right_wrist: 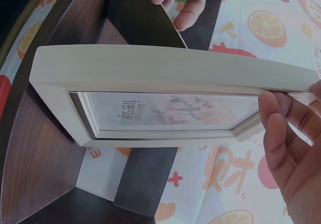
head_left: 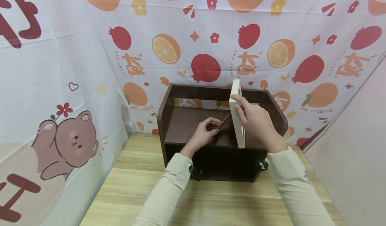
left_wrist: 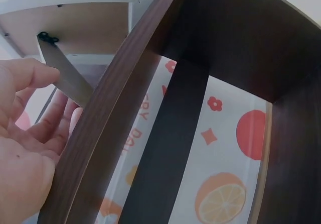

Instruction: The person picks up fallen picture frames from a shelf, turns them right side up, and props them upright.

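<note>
A cream picture frame [head_left: 237,123] stands upright, edge-on to me, on the upper board of a dark brown shelf unit [head_left: 193,125]. In the head view my right hand [head_left: 256,118] grips its upper side, fingers over the near edge. A flat support leg [left_wrist: 70,76] slants out from the brown backing [left_wrist: 95,28], fixed there by a small dark hinge [left_wrist: 48,37]. My left hand [head_left: 205,132] pinches this leg between thumb and fingers. The right wrist view shows the frame's front with a pale printed picture [right_wrist: 185,111] behind the opening.
The shelf unit has raised sides, a back rail [head_left: 199,93] and a dark lower compartment [head_left: 223,162]. It stands on a light wood table [head_left: 132,185] against a fruit-print cloth [head_left: 181,24]. A bear-print cloth [head_left: 72,138] hangs at left, and a plain pale wall [head_left: 352,152] at right.
</note>
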The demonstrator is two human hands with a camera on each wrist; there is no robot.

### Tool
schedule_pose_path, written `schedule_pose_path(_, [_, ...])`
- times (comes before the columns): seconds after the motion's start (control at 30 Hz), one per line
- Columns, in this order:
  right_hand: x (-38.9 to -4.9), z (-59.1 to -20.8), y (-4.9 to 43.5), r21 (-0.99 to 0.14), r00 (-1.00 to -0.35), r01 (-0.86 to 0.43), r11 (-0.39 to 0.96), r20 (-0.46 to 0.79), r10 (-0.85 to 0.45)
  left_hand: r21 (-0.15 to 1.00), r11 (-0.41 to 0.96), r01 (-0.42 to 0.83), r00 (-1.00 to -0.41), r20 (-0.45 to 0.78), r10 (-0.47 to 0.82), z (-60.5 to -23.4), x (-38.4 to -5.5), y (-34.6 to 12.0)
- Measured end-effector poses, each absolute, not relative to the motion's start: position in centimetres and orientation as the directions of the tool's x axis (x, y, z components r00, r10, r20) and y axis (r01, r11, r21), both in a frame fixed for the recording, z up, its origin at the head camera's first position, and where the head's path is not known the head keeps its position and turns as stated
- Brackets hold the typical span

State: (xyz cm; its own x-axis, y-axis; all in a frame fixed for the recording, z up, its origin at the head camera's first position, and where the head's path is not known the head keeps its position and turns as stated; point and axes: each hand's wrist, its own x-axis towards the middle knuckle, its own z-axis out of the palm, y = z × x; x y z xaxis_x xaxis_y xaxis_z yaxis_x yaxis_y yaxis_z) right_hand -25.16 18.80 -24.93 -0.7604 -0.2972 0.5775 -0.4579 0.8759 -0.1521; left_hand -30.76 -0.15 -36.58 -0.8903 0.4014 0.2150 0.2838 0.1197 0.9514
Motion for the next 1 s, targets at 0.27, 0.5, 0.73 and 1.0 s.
schedule_pose_path(0.27, [-25.7, -24.9, 17.6, -0.168, -0.808, -0.415, 0.894, 0.519, -0.278, 0.932, 0.147, 0.332, -0.886, 0.255, 0.386, -36.8, -31.5, -0.6])
schedule_pose_path(0.5, [-25.9, -25.1, 16.9, -0.154, -0.812, -0.42, 0.894, 0.504, -0.294, 0.917, 0.176, 0.357, -0.887, 0.274, 0.371, -36.8, -32.0, -1.0])
schedule_pose_path(0.73, [-26.2, -25.0, 16.8, -0.219, -0.824, -0.442, 0.87, 0.482, -0.297, 0.922, 0.177, 0.345, -0.889, 0.26, 0.377, -36.8, -32.8, -1.0])
schedule_pose_path(1.0, [-26.5, -24.8, 16.3, -0.315, -0.848, -0.439, 0.841, 0.455, -0.272, 0.923, 0.178, 0.342, -0.891, 0.258, 0.373, -36.5, -33.2, -0.9])
